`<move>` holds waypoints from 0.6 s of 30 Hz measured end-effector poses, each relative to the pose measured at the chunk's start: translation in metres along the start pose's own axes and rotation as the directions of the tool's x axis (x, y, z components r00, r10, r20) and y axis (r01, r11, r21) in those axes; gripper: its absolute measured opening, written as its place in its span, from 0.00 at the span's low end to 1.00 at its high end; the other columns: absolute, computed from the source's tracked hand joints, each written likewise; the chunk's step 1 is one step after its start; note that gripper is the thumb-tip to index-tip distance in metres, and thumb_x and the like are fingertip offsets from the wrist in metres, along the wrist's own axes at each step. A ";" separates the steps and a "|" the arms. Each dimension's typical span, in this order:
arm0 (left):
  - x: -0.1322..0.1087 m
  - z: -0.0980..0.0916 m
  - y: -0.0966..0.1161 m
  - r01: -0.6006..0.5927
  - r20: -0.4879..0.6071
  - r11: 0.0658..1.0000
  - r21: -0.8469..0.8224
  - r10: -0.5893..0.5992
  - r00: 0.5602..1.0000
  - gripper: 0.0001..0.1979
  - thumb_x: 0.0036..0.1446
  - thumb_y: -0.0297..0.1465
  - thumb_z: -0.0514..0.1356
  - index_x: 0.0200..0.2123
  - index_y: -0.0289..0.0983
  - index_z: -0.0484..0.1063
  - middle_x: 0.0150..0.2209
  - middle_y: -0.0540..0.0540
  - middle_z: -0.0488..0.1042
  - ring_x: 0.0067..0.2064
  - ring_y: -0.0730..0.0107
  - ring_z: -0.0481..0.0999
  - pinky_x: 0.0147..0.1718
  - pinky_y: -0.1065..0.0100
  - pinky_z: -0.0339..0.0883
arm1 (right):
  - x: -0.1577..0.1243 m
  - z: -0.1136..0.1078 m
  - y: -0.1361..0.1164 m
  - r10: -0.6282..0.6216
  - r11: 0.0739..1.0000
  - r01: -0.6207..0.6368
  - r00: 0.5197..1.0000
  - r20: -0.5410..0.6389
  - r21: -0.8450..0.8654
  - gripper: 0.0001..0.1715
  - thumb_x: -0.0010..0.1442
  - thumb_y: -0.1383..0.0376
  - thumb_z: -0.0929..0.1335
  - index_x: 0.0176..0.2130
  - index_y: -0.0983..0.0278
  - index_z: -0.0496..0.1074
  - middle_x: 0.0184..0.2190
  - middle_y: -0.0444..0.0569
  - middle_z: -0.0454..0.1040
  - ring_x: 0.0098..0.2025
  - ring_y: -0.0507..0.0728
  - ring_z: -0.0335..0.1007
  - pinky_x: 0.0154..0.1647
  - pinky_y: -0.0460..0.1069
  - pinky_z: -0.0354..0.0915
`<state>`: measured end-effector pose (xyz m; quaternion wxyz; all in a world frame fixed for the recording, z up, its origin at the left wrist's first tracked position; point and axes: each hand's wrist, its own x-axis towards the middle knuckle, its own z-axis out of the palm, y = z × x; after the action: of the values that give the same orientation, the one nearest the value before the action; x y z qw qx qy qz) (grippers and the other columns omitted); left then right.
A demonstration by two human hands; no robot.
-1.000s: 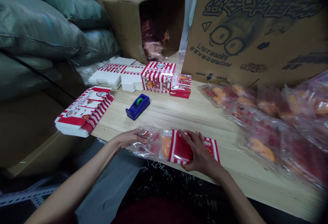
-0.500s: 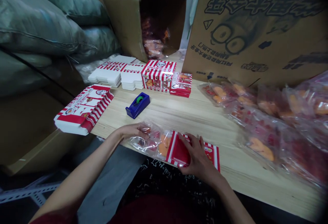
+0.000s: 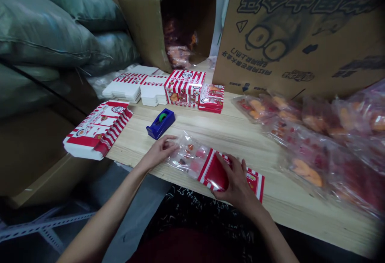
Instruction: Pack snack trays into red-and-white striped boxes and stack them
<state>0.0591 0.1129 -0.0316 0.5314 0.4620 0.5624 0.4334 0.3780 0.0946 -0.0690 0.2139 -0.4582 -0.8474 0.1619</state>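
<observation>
A clear plastic bag of small red and orange toy pieces (image 3: 190, 157) lies near the table's front edge. My left hand (image 3: 161, 150) pinches its left end. The bag's right end sits in the mouth of a flat red-and-white striped carton (image 3: 222, 174). My right hand (image 3: 236, 182) grips that carton, fingers curled over its open end.
A blue tape dispenser (image 3: 161, 123) sits behind my left hand. Flat striped cartons (image 3: 98, 128) lie at the table's left; made-up boxes (image 3: 185, 88) stand at the back. Many filled clear bags (image 3: 315, 142) cover the right. Big cardboard boxes (image 3: 297, 30) stand behind.
The bag has been lifted and shifted right and away from me, deeper into the carton's mouth. Both hands moved a little right with it.
</observation>
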 end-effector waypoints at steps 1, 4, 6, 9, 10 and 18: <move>-0.004 -0.001 0.004 -0.023 -0.028 1.000 0.016 0.023 0.999 0.26 0.53 0.41 0.73 0.52 0.36 0.75 0.37 0.44 0.82 0.34 0.66 0.79 0.34 0.68 0.69 | 0.000 -0.002 -0.003 -0.006 1.000 0.006 1.000 -0.016 -0.003 0.70 0.46 0.64 0.78 0.75 0.49 0.41 0.66 0.62 0.53 0.70 0.80 0.53 0.72 0.82 0.35; -0.017 0.012 0.017 -0.060 -0.005 0.998 0.037 0.061 0.998 0.20 0.55 0.40 0.71 0.47 0.35 0.78 0.37 0.42 0.83 0.35 0.64 0.80 0.36 0.66 0.70 | 0.003 -0.007 -0.021 -0.031 1.000 0.031 0.998 -0.061 0.000 0.72 0.44 0.64 0.79 0.75 0.50 0.41 0.67 0.62 0.51 0.70 0.80 0.52 0.73 0.80 0.35; -0.026 0.029 0.025 -0.098 0.013 0.991 0.096 0.097 0.995 0.16 0.58 0.39 0.69 0.46 0.36 0.79 0.36 0.42 0.83 0.34 0.64 0.80 0.35 0.65 0.70 | 0.006 -0.011 -0.037 -0.040 0.999 0.042 0.994 -0.098 0.025 0.72 0.43 0.65 0.79 0.75 0.50 0.43 0.67 0.61 0.51 0.70 0.80 0.52 0.73 0.80 0.35; -0.039 0.056 0.041 -0.236 0.064 0.921 0.310 0.227 0.972 0.10 0.65 0.33 0.62 0.46 0.38 0.81 0.39 0.42 0.84 0.38 0.62 0.81 0.40 0.62 0.72 | 0.007 -0.015 -0.056 -0.041 0.996 0.054 0.983 -0.180 0.068 0.72 0.42 0.66 0.79 0.75 0.49 0.44 0.66 0.59 0.52 0.68 0.79 0.54 0.72 0.80 0.41; -0.043 0.063 0.047 -0.287 0.106 0.883 0.372 0.267 0.958 0.11 0.67 0.31 0.60 0.47 0.39 0.82 0.41 0.42 0.84 0.40 0.62 0.81 0.42 0.61 0.72 | 0.006 -0.016 -0.060 -0.031 0.995 0.051 0.976 -0.215 0.087 0.71 0.42 0.66 0.78 0.75 0.49 0.45 0.65 0.58 0.52 0.67 0.78 0.55 0.71 0.80 0.47; -0.076 0.089 0.072 -0.585 0.135 0.659 0.473 0.602 0.787 0.34 0.66 0.34 0.64 0.72 0.47 0.58 0.71 0.42 0.62 0.71 0.51 0.61 0.71 0.45 0.52 | -0.003 -0.023 -0.070 0.216 0.970 -0.121 0.829 -0.516 0.212 0.75 0.46 0.58 0.81 0.76 0.53 0.39 0.63 0.60 0.54 0.64 0.74 0.56 0.62 0.73 0.64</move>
<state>0.1526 0.0527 0.0484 0.2162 0.7316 0.4804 0.4328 0.3412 0.0571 -0.0171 0.4646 -0.5384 -0.6931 0.1177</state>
